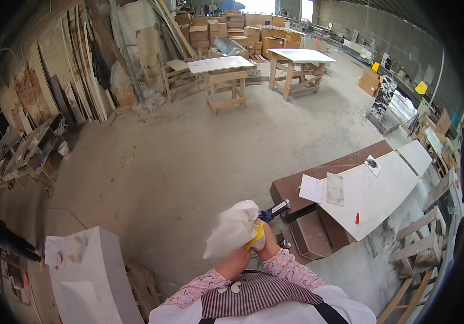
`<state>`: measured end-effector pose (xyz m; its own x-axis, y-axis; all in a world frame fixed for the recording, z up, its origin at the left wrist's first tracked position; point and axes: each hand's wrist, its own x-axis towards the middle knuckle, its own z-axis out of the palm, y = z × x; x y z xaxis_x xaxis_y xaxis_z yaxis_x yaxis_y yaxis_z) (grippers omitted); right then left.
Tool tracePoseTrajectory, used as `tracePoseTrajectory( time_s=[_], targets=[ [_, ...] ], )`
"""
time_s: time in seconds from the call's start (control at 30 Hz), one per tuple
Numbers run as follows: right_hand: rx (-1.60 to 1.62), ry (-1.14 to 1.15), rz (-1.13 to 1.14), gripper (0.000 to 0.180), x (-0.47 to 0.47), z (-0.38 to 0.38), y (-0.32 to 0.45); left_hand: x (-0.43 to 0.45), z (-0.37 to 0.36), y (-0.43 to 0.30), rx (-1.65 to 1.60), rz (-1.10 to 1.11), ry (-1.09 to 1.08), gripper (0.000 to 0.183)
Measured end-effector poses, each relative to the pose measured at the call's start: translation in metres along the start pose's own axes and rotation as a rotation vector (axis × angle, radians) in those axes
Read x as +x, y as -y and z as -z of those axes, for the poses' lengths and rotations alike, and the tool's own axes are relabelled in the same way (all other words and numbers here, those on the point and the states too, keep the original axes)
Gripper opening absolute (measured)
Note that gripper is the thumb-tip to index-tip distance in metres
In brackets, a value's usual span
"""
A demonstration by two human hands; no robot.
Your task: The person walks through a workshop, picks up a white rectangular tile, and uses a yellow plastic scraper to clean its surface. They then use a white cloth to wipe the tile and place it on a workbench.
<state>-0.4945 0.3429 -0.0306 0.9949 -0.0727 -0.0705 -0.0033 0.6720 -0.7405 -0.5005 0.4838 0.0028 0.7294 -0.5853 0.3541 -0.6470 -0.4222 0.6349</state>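
In front of my chest, a crumpled white sheet (234, 224), thin like cloth or plastic, is bunched up in both hands. My left hand (233, 264) is blurred and grips its lower side. My right hand (269, 242) holds it from the right, close against the left. A yellow piece (255, 238), perhaps a cloth or glove, shows between the hands; its full shape is hidden. Just beyond the right hand lies a blue and silver cylindrical tool (275, 210), partly covered by the sheet. I cannot tell whether it touches the hand.
On the right, a pale stone slab (377, 194) bears tile samples (334, 188) and a red object (357, 218). Brown boxes (315, 235) stand below it. A marble basin unit (82, 259) is at left, beside a person's dark-clothed arm (9, 239). Wooden trestles (226, 87) stand ahead.
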Motion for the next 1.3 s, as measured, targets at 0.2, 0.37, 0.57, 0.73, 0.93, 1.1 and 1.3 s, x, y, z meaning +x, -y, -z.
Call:
tracePoseTrajectory(
  time_s=[0.2,0.37,0.57,0.73,0.93,1.1,1.3],
  targets=[
    [0.12,-0.026,-0.14,0.03,-0.009,-0.017,-0.005,-0.016,0.014,0.004,0.009,0.11,0.155,0.035],
    [-0.159,0.027,-0.113,0.031,-0.005,-0.029,-0.012,-0.028,0.02,0.008,0.019,0.2,0.076,0.035],
    [-0.608,0.11,0.032,0.024,0.005,-0.023,-0.005,-0.033,0.039,-0.007,0.051,0.368,0.364,0.03],
    [-1.065,0.26,0.174,0.017,0.023,-0.025,0.003,-0.046,0.046,-0.014,-0.12,0.379,0.227,0.029],
    [-0.709,-0.152,-0.009,0.02,0.054,0.033,-0.012,-0.06,0.046,-0.009,-0.327,0.247,0.1,0.026],
    [-0.23,-0.348,-0.08,0.027,0.037,0.022,0.023,-0.053,0.077,-0.007,-1.034,0.677,-0.069,0.025],
    [-0.423,-0.355,0.014,0.029,0.029,0.003,0.013,-0.05,0.083,-0.01,-1.156,0.643,-0.055,0.024]
  ],
)
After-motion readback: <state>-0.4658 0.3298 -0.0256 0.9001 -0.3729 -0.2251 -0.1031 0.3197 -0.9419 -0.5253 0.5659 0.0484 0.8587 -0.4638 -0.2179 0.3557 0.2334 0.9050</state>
